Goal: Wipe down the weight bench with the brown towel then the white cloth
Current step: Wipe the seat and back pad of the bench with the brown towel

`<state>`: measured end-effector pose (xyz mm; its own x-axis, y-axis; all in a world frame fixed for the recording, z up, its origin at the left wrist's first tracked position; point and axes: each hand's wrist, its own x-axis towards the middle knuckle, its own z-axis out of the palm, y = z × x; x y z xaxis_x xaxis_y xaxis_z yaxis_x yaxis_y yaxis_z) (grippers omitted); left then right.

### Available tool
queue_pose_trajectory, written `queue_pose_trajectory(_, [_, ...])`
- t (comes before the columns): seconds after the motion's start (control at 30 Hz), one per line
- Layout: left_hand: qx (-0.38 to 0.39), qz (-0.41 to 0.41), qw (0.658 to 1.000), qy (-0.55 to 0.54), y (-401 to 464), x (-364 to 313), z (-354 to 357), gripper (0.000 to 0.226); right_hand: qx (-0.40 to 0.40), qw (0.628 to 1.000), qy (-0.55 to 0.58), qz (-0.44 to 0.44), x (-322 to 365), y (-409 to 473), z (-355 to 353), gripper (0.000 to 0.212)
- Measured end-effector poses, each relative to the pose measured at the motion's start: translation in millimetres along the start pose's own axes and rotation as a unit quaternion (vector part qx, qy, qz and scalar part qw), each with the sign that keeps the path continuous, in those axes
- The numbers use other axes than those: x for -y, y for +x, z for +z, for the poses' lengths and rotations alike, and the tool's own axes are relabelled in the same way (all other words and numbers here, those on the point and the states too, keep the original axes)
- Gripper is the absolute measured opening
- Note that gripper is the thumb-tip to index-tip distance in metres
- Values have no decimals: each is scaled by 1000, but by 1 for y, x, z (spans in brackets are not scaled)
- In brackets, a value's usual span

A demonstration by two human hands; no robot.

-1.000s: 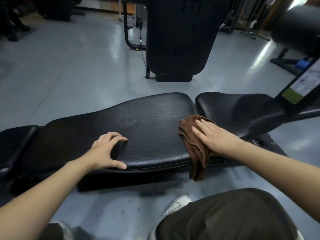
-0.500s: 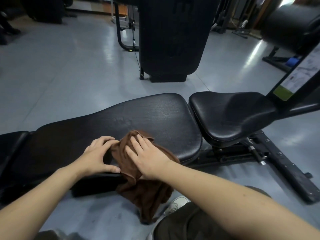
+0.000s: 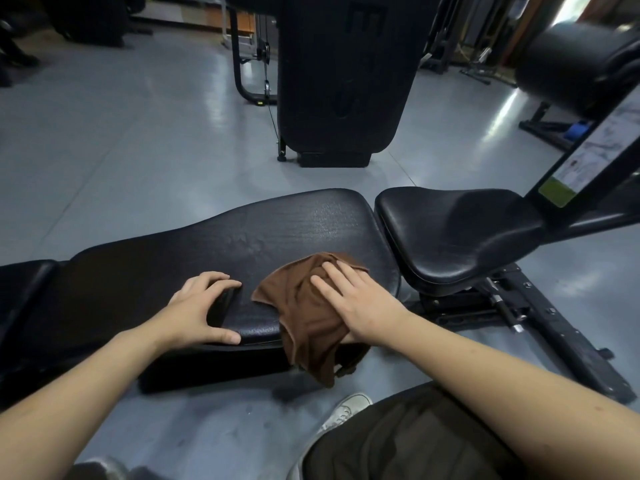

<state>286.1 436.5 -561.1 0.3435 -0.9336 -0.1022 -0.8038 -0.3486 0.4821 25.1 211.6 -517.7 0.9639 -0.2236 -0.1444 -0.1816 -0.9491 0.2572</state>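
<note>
bench: weight bench, long axis left to right across the view, flat; long back pad on the left, separate seat pad on the right with a narrow gap between
bench material: black padded vinyl, grained and a bit shiny, rounded edges; black metal frame underneath on the right
towel: brown towel on the near right part of the back pad, bunched and wrinkled, soft cloth; lower part hangs over the near edge toward the floor
right hand: right hand flat on top of the towel, fingers straight and slightly spread, pointing away and left, pressing it to the pad
left hand: left hand on the near edge of the back pad just left of the towel, fingers curved over the top, thumb along the front edge, gripping the pad
floor: grey floor, smooth, glossy with light streaks
room: gym, tall black machine behind the bench, padded roller top right
person: dark trousers and a white shoe at the bottom
</note>
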Motion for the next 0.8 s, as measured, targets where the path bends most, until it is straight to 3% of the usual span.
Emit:
queue_pose_trajectory(0.27, [8,-3,1000,7,2,-1,-3,123,2,984,74,163,-24,-50,-2,121])
queue_pose_trajectory(0.4, [16,-5,1000,3,1,-2,-4,108,-2,934,250,255,-16,-54,-6,134])
queue_pose_trajectory(0.5, [11,-5,1000,-3,1,-2,-3,112,-19,886,346,309,-12,-40,-11,143])
queue_pose_trajectory(0.8, [-10,2,1000,-24,0,5,5,108,-57,861,349,365,-21,-7,-11,140])
